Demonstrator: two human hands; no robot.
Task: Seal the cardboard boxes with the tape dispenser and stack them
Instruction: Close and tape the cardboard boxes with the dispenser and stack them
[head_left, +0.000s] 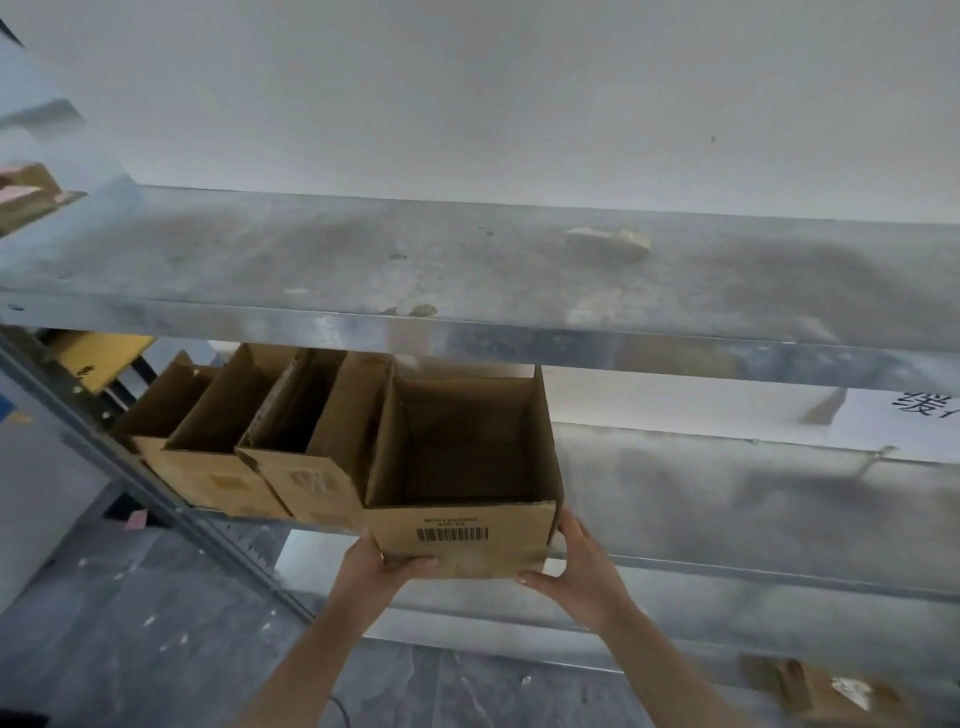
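1. Left of the barcoded box (467, 540), a row of open boxes (260, 457) stands on the middle shelf (727, 499), the nearest one touching its left wall. None of them shows tape on top.
2. Your left hand (379, 566) grips the lower left corner of the barcoded box, thumb across the front face.
3. The barcoded box sits at the front edge of the middle shelf. Its top is open and its inside looks empty.
4. Your right hand (576, 566) clamps the lower right corner, palm against the side wall. The 2 hands are apart, 1 on each side.
5. Right of the barcoded box, the middle shelf carries nothing close by.

Step in hand, as judged: handling 1 unsealed box at the shelf; sealing has not begun. The tape dispenser is not in view. The next move calls for a level 2-handed carry to a firm surface, then folding the flaps before taping.
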